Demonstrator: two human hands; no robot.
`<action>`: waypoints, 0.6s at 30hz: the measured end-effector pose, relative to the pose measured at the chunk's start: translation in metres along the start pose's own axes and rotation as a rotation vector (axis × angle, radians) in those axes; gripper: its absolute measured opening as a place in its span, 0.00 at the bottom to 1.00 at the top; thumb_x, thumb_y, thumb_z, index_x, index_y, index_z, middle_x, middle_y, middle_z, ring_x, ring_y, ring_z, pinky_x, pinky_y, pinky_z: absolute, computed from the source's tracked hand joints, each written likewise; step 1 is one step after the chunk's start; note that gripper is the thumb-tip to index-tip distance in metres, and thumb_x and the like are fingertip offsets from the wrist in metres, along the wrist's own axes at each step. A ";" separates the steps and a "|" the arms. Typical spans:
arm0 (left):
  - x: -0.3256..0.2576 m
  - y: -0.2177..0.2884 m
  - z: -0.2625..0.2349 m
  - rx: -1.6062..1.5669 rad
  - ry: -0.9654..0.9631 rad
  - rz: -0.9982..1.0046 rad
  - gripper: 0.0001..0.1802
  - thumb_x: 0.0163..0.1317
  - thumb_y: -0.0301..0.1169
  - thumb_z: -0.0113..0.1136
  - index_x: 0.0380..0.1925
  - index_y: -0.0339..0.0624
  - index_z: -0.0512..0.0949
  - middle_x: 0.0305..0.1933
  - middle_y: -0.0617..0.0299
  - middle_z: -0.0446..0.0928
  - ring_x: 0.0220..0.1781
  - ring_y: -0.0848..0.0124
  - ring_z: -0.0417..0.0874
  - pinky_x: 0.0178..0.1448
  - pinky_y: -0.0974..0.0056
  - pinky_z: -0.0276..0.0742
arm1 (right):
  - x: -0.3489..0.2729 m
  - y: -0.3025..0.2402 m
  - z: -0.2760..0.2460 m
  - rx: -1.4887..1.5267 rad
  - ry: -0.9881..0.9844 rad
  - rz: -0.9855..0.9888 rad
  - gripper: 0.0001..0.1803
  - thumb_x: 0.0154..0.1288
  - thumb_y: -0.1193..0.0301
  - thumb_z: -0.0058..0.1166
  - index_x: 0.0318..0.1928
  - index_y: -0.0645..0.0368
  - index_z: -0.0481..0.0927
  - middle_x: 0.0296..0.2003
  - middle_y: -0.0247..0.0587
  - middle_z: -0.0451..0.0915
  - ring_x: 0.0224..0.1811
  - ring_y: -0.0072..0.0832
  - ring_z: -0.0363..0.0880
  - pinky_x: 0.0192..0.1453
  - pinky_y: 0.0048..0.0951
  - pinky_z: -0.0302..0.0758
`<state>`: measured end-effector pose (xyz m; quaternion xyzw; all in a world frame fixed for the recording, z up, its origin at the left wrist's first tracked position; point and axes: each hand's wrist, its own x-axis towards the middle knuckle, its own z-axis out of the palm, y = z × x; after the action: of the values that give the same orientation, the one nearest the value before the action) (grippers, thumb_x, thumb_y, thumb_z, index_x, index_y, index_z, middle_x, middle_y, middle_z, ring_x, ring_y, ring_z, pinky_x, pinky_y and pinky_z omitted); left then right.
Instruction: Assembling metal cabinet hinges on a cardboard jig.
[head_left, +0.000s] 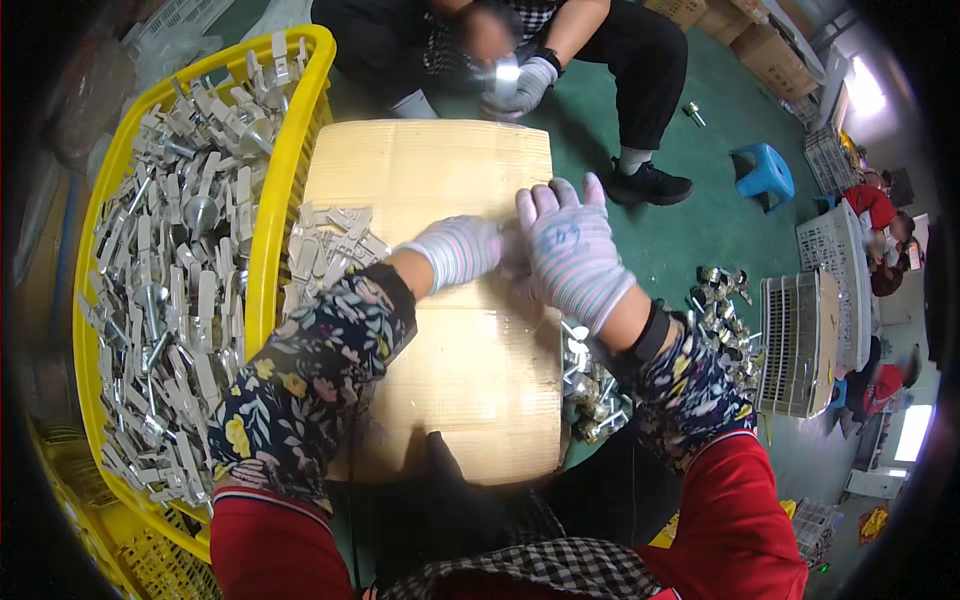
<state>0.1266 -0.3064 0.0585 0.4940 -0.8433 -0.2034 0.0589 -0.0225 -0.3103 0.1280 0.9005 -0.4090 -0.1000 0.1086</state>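
Both my hands, in striped knit gloves, are close together over a cardboard-topped work surface point(455, 380). My left hand point(458, 252) is closed, its fingertips blurred; whatever it grips is hidden. Beside it, my right hand point(575, 245) has its fingers stretched out and apart, back of the glove upward, with the thumb side near the left fingertips. A small pile of flat light-grey metal pieces point(325, 245) lies on the cardboard's left side. Left of that stands a yellow plastic basket point(268, 230) full of similar flat pieces and bolts with round discs.
Shiny metal parts point(600, 395) lie in heaps right of the cardboard, some on the green floor point(650, 235). Across from me sits a person whose gloved hand point(525, 90) holds something bright. A blue stool point(765, 172) and white crates point(795, 345) stand farther right.
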 end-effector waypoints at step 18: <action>-0.011 0.020 0.005 -0.111 0.007 -0.289 0.23 0.61 0.40 0.37 0.51 0.38 0.67 0.49 0.43 0.73 0.52 0.50 0.72 0.58 0.54 0.65 | 0.034 0.017 -0.007 0.133 -0.366 -0.124 0.26 0.45 0.51 0.56 0.43 0.54 0.81 0.46 0.46 0.78 0.50 0.38 0.76 0.53 0.35 0.70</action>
<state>0.1147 -0.2875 0.0632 0.6070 -0.7505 -0.2545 0.0592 -0.0107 -0.3463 0.1361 0.8960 -0.3713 -0.2414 -0.0335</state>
